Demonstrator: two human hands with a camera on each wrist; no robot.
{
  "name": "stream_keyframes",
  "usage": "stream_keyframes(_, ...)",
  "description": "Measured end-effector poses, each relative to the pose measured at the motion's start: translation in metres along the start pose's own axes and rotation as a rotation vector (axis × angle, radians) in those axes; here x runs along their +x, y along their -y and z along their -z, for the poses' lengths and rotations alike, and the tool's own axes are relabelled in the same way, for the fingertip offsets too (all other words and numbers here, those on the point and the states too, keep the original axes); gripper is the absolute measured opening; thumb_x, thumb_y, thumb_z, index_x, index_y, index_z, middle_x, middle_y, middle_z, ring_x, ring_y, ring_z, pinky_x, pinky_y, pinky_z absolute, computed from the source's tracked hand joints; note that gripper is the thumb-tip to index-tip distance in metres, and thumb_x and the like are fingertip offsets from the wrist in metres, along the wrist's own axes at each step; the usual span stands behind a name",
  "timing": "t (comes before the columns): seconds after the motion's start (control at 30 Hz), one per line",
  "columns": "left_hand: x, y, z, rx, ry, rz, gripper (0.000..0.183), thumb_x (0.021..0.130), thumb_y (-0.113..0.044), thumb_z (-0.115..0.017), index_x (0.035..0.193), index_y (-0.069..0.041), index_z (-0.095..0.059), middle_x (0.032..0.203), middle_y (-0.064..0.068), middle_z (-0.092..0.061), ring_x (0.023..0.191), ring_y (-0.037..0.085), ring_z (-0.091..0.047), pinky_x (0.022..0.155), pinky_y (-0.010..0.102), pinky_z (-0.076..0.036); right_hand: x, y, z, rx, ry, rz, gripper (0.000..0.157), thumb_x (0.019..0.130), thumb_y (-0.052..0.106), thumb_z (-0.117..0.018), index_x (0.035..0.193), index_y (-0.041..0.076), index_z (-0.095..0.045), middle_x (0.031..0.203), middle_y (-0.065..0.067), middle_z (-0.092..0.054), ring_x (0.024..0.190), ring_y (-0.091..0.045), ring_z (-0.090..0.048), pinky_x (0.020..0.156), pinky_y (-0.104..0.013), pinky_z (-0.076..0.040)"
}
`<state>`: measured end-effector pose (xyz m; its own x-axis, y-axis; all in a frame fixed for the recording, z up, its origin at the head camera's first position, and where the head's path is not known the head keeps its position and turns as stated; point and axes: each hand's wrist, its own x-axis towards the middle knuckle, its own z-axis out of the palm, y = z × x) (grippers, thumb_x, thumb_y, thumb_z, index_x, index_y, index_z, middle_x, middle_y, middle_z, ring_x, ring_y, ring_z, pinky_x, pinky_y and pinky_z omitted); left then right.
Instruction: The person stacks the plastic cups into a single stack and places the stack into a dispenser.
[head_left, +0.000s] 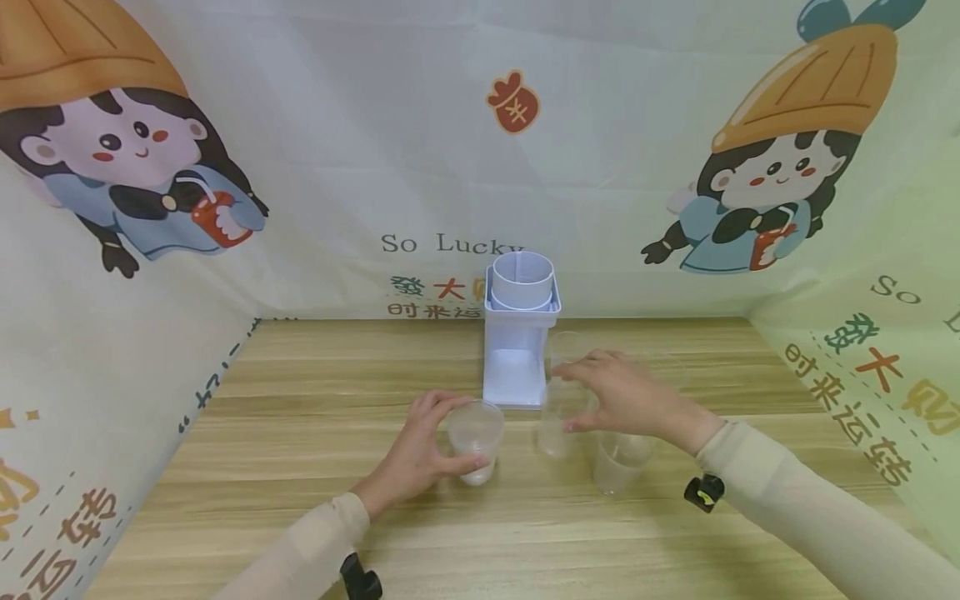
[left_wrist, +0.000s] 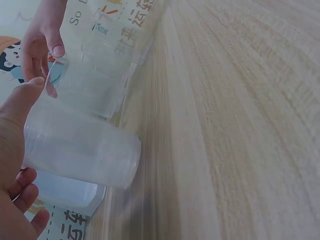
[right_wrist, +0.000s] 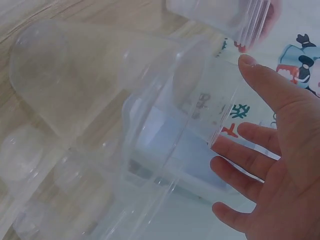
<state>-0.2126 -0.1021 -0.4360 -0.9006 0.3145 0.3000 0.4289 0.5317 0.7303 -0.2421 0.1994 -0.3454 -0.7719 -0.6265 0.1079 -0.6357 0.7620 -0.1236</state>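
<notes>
Left hand [head_left: 420,454]: holds the left cup [head_left: 474,429], thumb on the near side, fingers on the far side. The cup stands roughly upright, mouth up, over the table [head_left: 315,367]; whether its base touches cannot be confirmed.

Right hand [head_left: 626,400]: spread wide about the rim of the middle cup [head_left: 558,433], thumb and fingers to either side. Whether it grips or merely touches cannot be told.

Governing relation, as judged: the white stand [head_left: 498,358] lies ahead of both hands and between them. Its long axis is vertical, with a round tube [head_left: 522,292] at the top, well above the cups. The right fingertips appear the nearer, just beside the stand's right edge; the left cup is near its front left corner. The cups' axes likewise run close to upright — mouths uppermost.

Also noted: the right cup [head_left: 617,471] stands on the table, nearer the wearer than the middle cup; its long axis is also near vertical.
</notes>
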Motion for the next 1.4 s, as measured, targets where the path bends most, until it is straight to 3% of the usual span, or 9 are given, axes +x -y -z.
stream_keyframes(0.47,0.004,-0.007,0.000,-0.028,-0.006,-0.004,0.074,0.071,-0.033,-0.089,0.135,-0.015,-0.057,0.133,0.006,-0.052,0.135,0.031,-0.037,0.110,0.059,-0.036,0.001,0.014,0.003,-0.047,-0.015,0.048,0.077,0.078,0.056,-0.076,0.139,0.015,-0.055,0.138,-0.006,-0.062,0.129,-0.031,-0.056,0.112,-0.056,-0.038)
stream_keyframes(0.67,0.002,-0.005,-0.002,-0.024,-0.026,-0.030,0.071,0.071,-0.032,-0.089,0.133,-0.014,-0.059,0.130,0.006,-0.053,0.132,0.031,-0.039,0.108,0.059,-0.037,0.000,0.018,0.004,-0.044,-0.008,0.052,0.077,0.078,0.056,-0.075,0.139,0.015,-0.055,0.137,-0.007,-0.063,0.128,-0.032,-0.056,0.112,-0.056,-0.038)
stream_keyframes(1.13,0.001,-0.005,-0.004,-0.035,-0.034,-0.014,0.071,0.072,-0.033,-0.088,0.132,-0.009,-0.059,0.131,0.007,-0.055,0.129,0.029,-0.040,0.107,0.054,-0.037,0.002,0.021,0.009,-0.026,-0.033,0.069,0.076,0.078,0.052,-0.077,0.139,0.012,-0.055,0.132,-0.008,-0.065,0.124,-0.031,-0.057,0.111,-0.056,-0.038)
stream_keyframes(1.4,0.001,-0.001,-0.006,-0.051,-0.036,-0.001,0.068,0.072,-0.032,-0.088,0.131,-0.015,-0.060,0.133,0.006,-0.055,0.131,0.028,-0.041,0.109,0.057,-0.036,0.002,0.025,0.015,-0.013,-0.035,0.066,0.076,0.078,0.051,-0.078,0.140,0.012,-0.054,0.130,-0.008,-0.067,0.122,-0.030,-0.057,0.112,-0.056,-0.037)
